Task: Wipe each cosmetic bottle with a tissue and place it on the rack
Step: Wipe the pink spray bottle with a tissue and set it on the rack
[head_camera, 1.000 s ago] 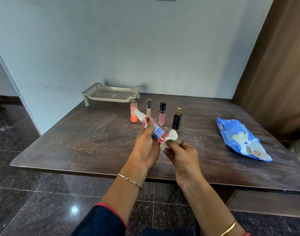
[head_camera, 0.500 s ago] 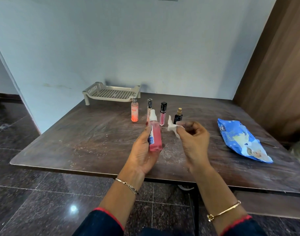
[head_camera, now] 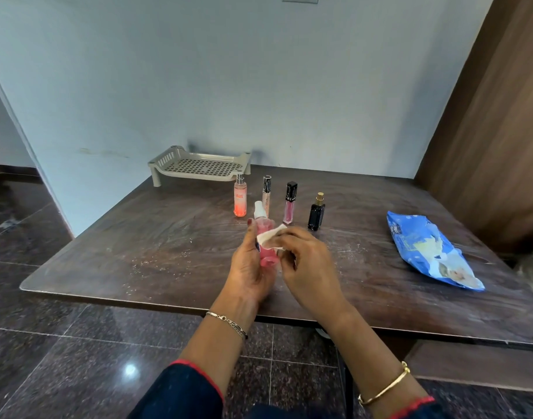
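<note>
Basically, head view only: left hand gripped the pink spray bottle upright above the table, fingers curled round its body. Right hand pinched the tissue against the bottle's front. Bottle looked light, smooth and probably slippery, so it was best held mid-body, not by the cap. Tissue was soft and limp. Rack sat well apart, at the back.

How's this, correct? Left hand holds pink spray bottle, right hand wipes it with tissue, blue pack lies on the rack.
Not quite: head view shows the blue pack on the table, far right, not on the rack. Rest holds: left hand holds the pink spray bottle, right hand wipes it with tissue.
</note>
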{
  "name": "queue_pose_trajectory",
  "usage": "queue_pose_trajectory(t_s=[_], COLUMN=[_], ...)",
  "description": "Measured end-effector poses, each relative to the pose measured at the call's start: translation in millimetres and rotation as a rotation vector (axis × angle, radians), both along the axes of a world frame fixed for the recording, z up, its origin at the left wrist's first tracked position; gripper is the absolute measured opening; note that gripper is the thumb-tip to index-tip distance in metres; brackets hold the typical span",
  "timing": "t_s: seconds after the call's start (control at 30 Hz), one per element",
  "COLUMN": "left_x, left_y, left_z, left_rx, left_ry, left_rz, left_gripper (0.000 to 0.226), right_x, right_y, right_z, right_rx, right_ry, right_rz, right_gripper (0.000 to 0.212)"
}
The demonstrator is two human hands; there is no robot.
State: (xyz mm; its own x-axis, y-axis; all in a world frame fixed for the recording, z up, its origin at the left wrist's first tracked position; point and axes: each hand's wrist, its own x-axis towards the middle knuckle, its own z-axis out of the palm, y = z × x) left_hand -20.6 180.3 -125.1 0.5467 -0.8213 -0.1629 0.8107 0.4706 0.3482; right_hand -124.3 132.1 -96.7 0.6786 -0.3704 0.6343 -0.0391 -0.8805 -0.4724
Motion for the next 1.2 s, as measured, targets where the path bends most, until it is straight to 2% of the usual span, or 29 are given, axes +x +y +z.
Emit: queue_pose_trajectory(t_s=[0.1,0.2,0.3,0.37,0.43,0.7,0.77,0.83,0.9,1.07,1.13,1.2], left_x=[4,11,27,36,45,82,89,101,114,150,173,197], left_y=[-1,1,12,24,34,59,59,58,52,25,9,-8], left_z=[-1,1,5,14,21,30,32,36,45,91,109,119], left_rx=[0.027,0.108,0.161,0.226,0.310,0.501,0.573,0.629,0.657,0.696,0.739,0.840], left_ry=[-0.001,-0.044,-0.052,-0.150,-0.257,-0.567,-0.618,-0.669,-0.744,-0.987,-1.102,-1.223], left_rz=[0.044,0.133,0.214,0.257,0.301,0.314,0.329,0.337,0.332,0.387,0.420,0.467], left_gripper=[0.061,0.048,0.038,0.023,0.016,0.025,0.022,0.030,0.033,0.017,0.021,0.028], right_x=[-2,-2,1,7,17,56,61,72,86,137,163,189], right_y=[-4,-11,-20,-26,-31,-45,-46,-46,-45,-49,-58,-70], right_z=[-3,-4,-6,-9,-13,-21,-13,3,23,87,106,120], right_rx=[0.071,0.269,0.546,0.723,0.765,0.571,0.520,0.467,0.362,0.021,-0.122,-0.183], right_ry=[0.022,0.095,0.136,0.151,0.207,0.426,0.401,0.355,0.313,0.115,0.098,0.124], right_rz=[0.066,0.178,0.199,0.202,0.189,0.132,0.089,0.111,0.110,-0.044,-0.094,-0.061], right_gripper=[0.030,0.029,0.018,0.011,0.015,0.018,0.009,0.001,0.005,0.009,0.010,0.017])
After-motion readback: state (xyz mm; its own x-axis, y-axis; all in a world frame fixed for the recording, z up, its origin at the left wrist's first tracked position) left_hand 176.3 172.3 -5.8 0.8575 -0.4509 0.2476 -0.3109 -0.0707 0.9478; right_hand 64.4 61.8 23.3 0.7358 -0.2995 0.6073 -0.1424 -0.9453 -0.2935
